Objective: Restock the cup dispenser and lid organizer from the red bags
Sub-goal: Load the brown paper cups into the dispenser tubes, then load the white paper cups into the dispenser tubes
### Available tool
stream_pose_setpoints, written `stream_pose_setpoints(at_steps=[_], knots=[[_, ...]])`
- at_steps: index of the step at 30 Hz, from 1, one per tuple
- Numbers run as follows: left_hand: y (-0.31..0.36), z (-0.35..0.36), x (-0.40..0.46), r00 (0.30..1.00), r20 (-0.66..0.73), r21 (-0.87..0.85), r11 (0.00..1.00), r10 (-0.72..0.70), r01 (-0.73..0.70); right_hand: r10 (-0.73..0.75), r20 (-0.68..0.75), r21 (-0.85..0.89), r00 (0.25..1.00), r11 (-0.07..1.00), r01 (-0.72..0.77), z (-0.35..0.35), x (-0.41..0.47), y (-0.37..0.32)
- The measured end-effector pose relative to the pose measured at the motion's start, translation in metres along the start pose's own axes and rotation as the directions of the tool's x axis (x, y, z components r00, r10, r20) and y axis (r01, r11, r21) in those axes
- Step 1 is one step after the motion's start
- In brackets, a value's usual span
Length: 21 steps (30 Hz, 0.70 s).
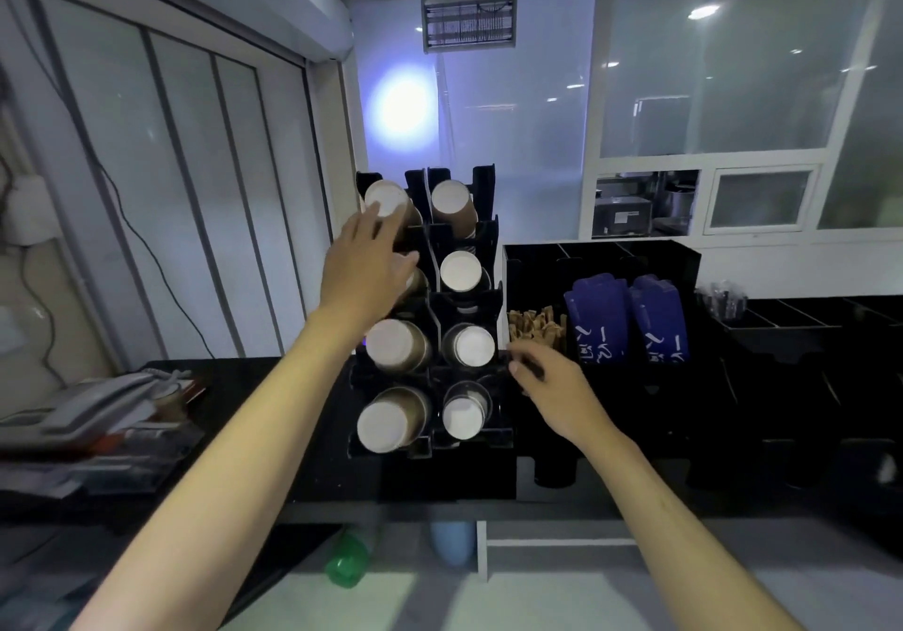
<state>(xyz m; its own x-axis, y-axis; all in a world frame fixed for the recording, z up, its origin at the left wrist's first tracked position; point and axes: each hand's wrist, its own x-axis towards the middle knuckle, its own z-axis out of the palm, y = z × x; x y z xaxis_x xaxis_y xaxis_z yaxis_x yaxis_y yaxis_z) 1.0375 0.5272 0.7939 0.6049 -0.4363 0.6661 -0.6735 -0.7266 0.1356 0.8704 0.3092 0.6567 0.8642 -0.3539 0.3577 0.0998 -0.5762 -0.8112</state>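
Note:
A black cup dispenser [430,298] stands on the counter with stacks of brown paper cups lying in two columns, white bottoms facing me. My left hand [364,264] reaches into the left column, fingers on the top stack of cups [387,198] and covering the second one. My right hand [557,388] rests on the dispenser's right edge beside the lower right cups [471,346], fingers curled against the black frame. No red bags or lids show in this view.
Right of the dispenser a black organizer [601,259] holds brown sticks [535,325] and blue packets [625,320]. More black trays [801,322] extend right. A telephone [97,398] and papers lie on the left. A green bottle [348,562] stands below the counter.

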Motion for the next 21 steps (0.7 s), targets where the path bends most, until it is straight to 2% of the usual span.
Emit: stream_pose_setpoints(at_steps=[4,6,8,12,15,18,21], knots=[[0.047,0.005,-0.081,0.984,0.024,0.026,0.984,0.175,-0.175,-0.089,-0.083,-0.114,0.993,0.990,0.079,-0.019,-0.049,0.007],[0.070,0.011,-0.122,0.959,0.005,0.027,0.958,0.285,-0.285,-0.097,-0.096,-0.219,0.991,0.973,0.074,-0.031,-0.078,0.013],[0.091,0.018,-0.157,0.942,0.014,0.004,0.942,0.336,-0.336,-0.087,-0.102,-0.326,0.991,0.944,0.049,-0.043,-0.108,0.020],[0.125,0.042,-0.210,0.933,0.070,-0.042,0.935,0.353,-0.351,-0.040,-0.124,-0.508,0.991,0.861,-0.029,-0.068,-0.170,0.045],[0.154,0.064,-0.240,0.939,0.126,-0.110,0.945,0.320,-0.308,-0.018,-0.160,-0.597,0.987,0.798,-0.082,-0.088,-0.212,0.064],[0.187,0.083,-0.263,0.928,0.216,-0.158,0.949,0.304,-0.274,0.001,-0.205,-0.637,0.979,0.759,-0.135,-0.108,-0.248,0.074],[0.220,0.100,-0.281,0.901,0.291,-0.225,0.938,0.322,-0.263,0.046,-0.219,-0.611,0.975,0.773,-0.174,-0.130,-0.276,0.081]])
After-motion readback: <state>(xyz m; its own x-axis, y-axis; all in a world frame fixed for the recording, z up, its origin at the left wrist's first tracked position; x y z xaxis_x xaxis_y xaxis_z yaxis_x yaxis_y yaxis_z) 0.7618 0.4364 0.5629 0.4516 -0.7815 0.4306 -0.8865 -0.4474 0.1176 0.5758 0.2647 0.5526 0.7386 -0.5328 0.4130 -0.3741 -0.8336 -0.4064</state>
